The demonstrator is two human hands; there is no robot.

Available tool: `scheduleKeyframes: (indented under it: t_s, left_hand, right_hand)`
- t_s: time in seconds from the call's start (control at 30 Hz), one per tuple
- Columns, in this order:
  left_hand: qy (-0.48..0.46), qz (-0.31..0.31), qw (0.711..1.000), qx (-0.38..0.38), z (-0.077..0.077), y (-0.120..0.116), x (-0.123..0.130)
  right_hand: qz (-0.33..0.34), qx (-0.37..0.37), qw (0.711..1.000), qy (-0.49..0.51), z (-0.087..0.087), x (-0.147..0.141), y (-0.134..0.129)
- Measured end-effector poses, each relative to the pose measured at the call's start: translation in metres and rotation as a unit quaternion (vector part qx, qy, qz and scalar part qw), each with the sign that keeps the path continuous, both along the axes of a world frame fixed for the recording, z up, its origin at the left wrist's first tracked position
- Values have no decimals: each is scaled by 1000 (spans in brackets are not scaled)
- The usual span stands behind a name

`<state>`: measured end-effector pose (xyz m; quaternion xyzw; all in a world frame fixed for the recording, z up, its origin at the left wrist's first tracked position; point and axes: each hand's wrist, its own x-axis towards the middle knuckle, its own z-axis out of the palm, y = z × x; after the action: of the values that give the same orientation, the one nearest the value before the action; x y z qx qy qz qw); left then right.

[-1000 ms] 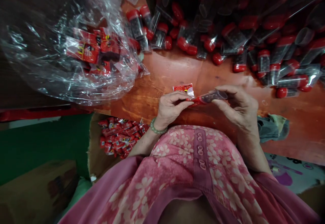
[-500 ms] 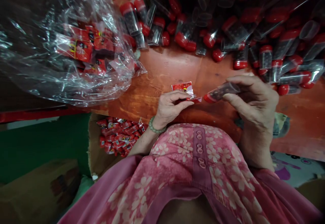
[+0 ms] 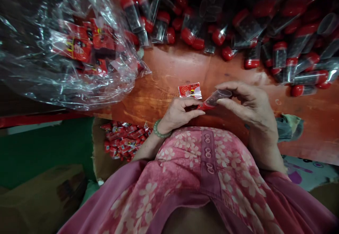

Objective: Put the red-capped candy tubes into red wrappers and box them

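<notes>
My right hand [image 3: 245, 103] pinches the open end of a clear tube [image 3: 215, 98] that has a red cap at its other end. The tube tilts down to the left, its red end at the fingertips of my left hand [image 3: 181, 113]. A small red packet was between those left fingers earlier; now the fingers close around the red end, and the packet there is too hidden to make out. Just beyond my left fingers, a flat red and white packet [image 3: 189, 90] lies on the wooden table [image 3: 169, 64].
Many red-capped clear tubes [image 3: 251, 59] are heaped along the table's far side. At the left sits a clear plastic bag [image 3: 106, 89] with red packets. A cardboard box [image 3: 99, 156] of red packets stands below left; a cloth [image 3: 288, 128] lies right.
My right hand has moved left with the tube, bringing its red end to my left fingertips. The flat packet beyond my left hand now shows more fully.
</notes>
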<state>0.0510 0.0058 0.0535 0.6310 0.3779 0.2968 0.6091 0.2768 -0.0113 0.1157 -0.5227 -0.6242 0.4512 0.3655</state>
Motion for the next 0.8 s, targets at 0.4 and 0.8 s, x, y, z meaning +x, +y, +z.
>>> scheduleKeyframes:
  t_s: [0.4, 0.8]
  left_hand:
    - [-86, -61, 927, -359, 9, -4, 5]
    - [-64, -43, 923, -377, 3, -8, 12]
  right_hand:
    - [-20, -170, 979, 109, -20, -3, 11]
    - [13, -239, 960, 146, -32, 4, 9]
